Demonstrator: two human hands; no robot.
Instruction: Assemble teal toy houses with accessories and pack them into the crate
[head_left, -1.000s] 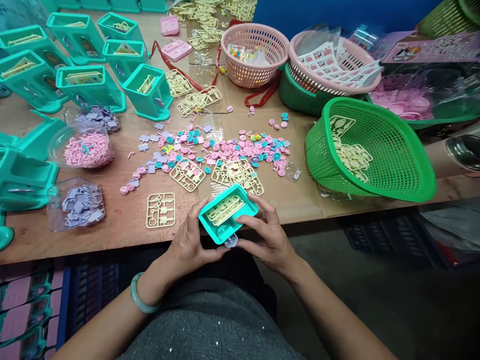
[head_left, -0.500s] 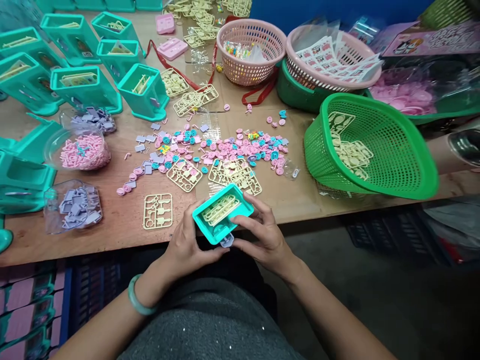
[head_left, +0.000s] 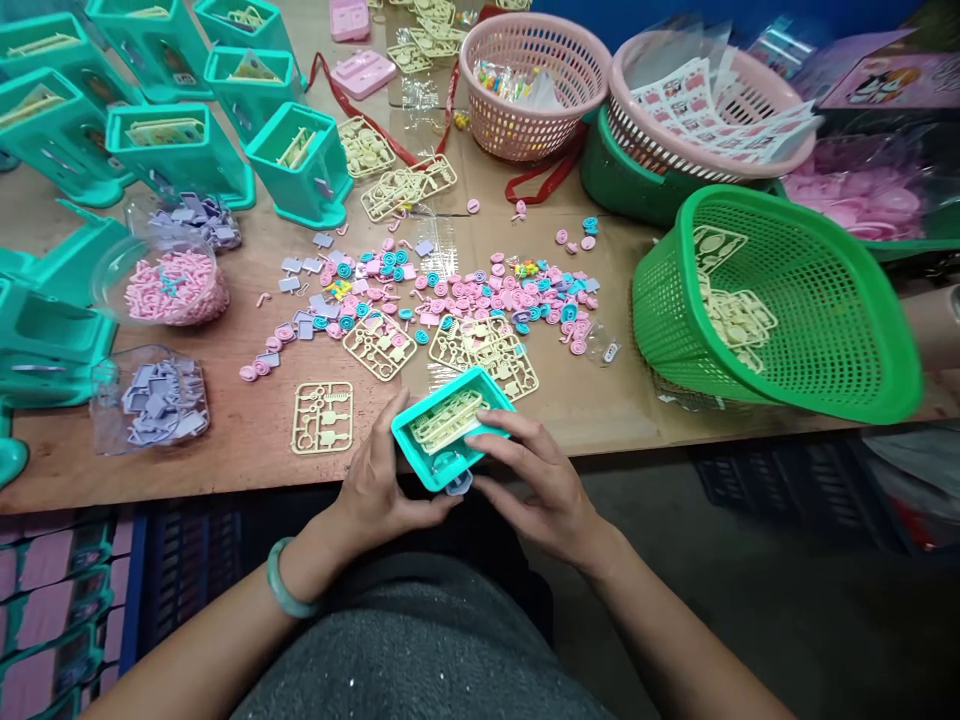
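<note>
Both my hands hold a turquoise plastic box, open side up, over the table's front edge. Cream sprue frames of tiny toy parts lie inside it. My left hand wraps its left side, thumb along the bottom edge. My right hand grips the right side, with a finger over the rim. A small lavender plastic piece sticks out at the box's lower edge, between the two thumbs. Left of the box, a cream sprue frame lies flat on the table.
Pink and blue small pieces are strewn mid-table. Similar turquoise boxes stand at left, near tubs of pink bits and lavender pieces. A green basket and pink baskets stand at right and back.
The view has shifted slightly, so the table things sit a little differently in it. My right fingers have moved slightly at the rim; both hands still hold the turquoise box.
</note>
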